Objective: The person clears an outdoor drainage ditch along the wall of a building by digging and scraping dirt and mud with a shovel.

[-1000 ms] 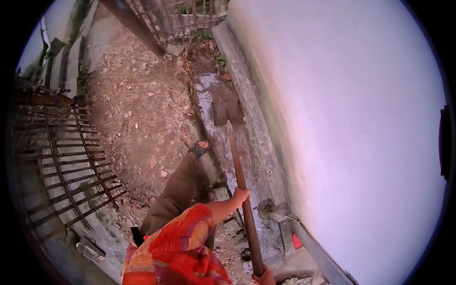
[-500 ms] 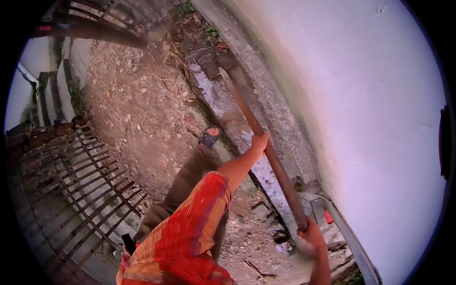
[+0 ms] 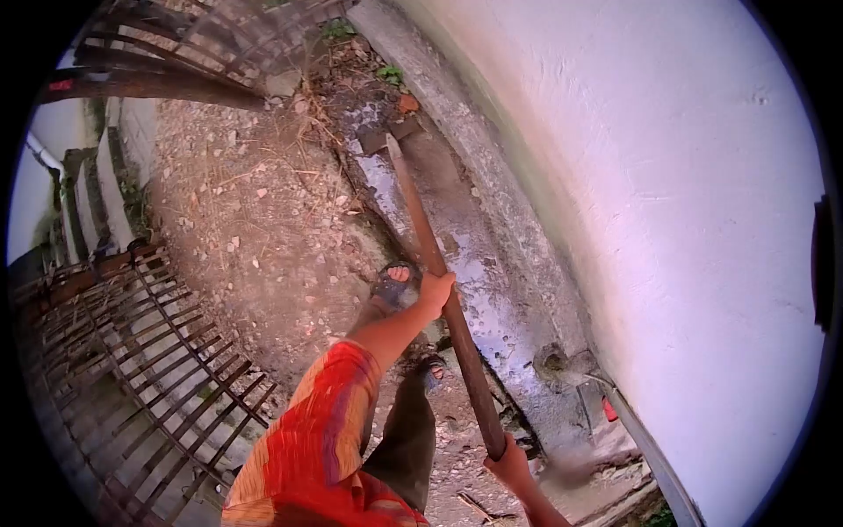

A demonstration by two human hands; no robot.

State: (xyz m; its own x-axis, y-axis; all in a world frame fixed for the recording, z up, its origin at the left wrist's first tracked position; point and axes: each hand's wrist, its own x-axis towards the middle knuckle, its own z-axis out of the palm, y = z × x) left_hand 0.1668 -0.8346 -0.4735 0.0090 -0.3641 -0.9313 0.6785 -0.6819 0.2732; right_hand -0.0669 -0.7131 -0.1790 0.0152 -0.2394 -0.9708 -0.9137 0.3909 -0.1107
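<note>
My left hand (image 3: 436,292) is wrapped round the middle of a long wooden hoe handle (image 3: 465,356). Farther down, at the near end of the same handle, my right hand (image 3: 509,464) grips it closed. The handle slants up and away to a dark, flat hoe blade (image 3: 391,138), which rests in the wet, muddy drain channel (image 3: 479,290) beside the white wall. Shallow water and mud cover the channel floor around the blade; the blade's lower edge is hard to make out.
A white wall (image 3: 667,220) with a concrete ledge (image 3: 492,158) borders the channel on the right. Gravelly ground (image 3: 255,211) lies to the left, with a barred metal gate (image 3: 158,351) beyond. My sandalled feet (image 3: 397,279) stand beside the channel. A red brick piece (image 3: 408,103) lies near the blade.
Both hands and the hoe handle have shifted left in view, and the handle stands steeper. The blade has moved slightly left. A second foot now shows below my left arm.
</note>
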